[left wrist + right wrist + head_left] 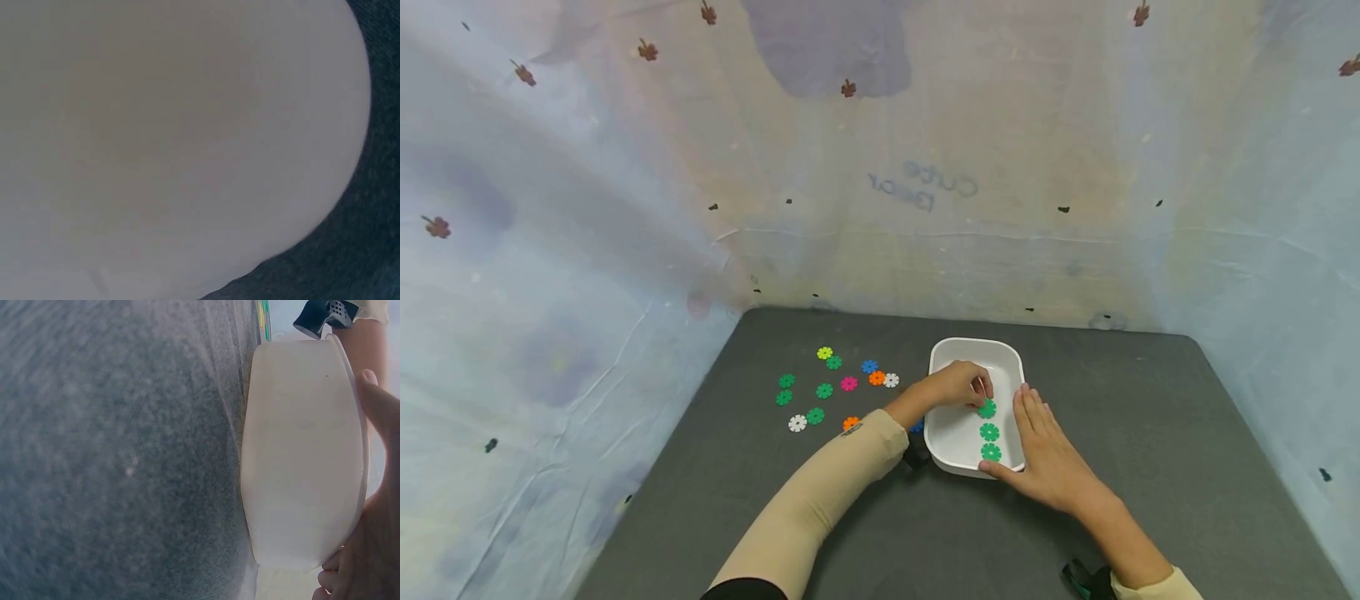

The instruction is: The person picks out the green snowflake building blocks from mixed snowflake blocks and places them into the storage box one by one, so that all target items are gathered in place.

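Observation:
A white tray stands on the grey table, its side filling much of the right wrist view. My left hand reaches over its left wall, curled fingers pinching a green flower-shaped disc. Two more green discs, one in the middle and one nearest me, lie below it in a row inside the tray. Along the right wall my right hand rests with fingers straight and thumb at the near rim. Only a blurred pale surface and dark table appear in the left wrist view.
Several flower discs lie left of the tray, among them a yellow one, a pink one, an orange one and a white one. A blue disc is partly hidden by my left arm. A patterned sheet hangs behind the table.

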A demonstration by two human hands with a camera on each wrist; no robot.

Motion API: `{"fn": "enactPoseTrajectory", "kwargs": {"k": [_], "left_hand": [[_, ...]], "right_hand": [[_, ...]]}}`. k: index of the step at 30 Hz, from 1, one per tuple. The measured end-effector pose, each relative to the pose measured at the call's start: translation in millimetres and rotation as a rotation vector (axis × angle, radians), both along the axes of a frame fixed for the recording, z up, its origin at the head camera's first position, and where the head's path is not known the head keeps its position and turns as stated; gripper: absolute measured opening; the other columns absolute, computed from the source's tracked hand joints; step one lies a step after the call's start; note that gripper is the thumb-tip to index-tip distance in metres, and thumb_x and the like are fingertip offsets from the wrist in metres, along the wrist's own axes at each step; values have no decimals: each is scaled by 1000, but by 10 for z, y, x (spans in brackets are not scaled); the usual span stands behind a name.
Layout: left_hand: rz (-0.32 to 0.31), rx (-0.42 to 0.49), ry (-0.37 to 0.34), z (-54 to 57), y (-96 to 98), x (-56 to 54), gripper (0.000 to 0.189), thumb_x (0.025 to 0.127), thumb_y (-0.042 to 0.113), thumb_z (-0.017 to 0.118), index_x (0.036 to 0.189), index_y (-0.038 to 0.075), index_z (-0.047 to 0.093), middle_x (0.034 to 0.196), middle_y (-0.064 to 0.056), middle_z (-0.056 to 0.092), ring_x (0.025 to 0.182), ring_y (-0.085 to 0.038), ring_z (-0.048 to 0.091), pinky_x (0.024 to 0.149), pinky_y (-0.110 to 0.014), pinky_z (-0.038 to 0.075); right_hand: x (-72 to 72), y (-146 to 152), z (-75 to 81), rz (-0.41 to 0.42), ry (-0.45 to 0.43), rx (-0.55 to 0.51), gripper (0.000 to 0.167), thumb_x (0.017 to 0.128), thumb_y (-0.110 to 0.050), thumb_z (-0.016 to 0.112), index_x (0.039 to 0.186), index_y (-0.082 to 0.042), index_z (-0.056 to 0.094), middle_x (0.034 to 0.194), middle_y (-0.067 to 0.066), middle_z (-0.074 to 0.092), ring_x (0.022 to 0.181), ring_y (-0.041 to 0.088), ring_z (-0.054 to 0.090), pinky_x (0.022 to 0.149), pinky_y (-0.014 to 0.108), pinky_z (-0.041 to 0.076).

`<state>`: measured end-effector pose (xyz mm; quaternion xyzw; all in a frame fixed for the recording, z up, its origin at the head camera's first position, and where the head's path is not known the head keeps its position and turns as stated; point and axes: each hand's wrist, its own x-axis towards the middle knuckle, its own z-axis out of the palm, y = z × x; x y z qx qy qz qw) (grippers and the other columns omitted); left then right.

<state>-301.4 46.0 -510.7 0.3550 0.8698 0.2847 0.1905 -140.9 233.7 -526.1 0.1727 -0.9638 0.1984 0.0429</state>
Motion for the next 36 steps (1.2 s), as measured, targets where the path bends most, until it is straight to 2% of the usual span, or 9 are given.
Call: {"fn": "enactPoseTrajectory", "kwargs": {"k": [6,12,16,20,25,32,36], "left_hand": [[6,10,-18,-54,29,8,6,98,5,79,100,9,76,84,4,72,72,-7,68,66,-14,52],[20,23,-17,-21,18,30,6,98,8,81,98,9,75,84,3,70,69,-6,66,64,-15,52],[14,32,37,-3,-3,28,8,98,10,81,102,8,76,90,3,71,74,-3,62,66,-14,51],[-7,54,98,82,-76,10,11,99,10,79,109,5,76,100,-1,74,86,-6,64,71,-14,51],[5,94,115,226,-290,-22,16,102,11,76,116,3,75,106,-3,75,92,-8,67,77,-16,53],[100,126,78,399,-737,-48,22,106,18,72,124,5,74,108,-1,74,91,-10,69,77,-26,57],[147,128,67,433,-1035,-76,21,107,20,71,124,7,73,109,0,74,95,-13,68,83,-31,58]], "right_hand": [[4,0,8,2,8,1,126,91,-72,73,167,10,13,175,32,10,162,49,14,129,62,19],[11,-2,16,10,17,-15,126,92,-70,73,167,9,11,175,32,9,163,47,10,130,61,18],[12,-1,13,11,10,-15,127,92,-71,72,168,8,9,175,31,8,164,46,9,130,60,16],[10,1,15,4,-9,-5,127,92,-72,72,168,8,8,176,31,6,164,46,7,131,60,15],[11,-7,40,-10,-26,4,128,91,-73,72,168,9,10,176,30,6,164,46,7,130,61,17],[13,-16,66,-14,-8,-2,128,89,-72,74,167,11,14,175,31,10,162,49,13,128,64,21],[11,-18,54,-17,3,-3,128,89,-72,74,167,11,15,175,31,11,162,49,14,128,63,21]]}}
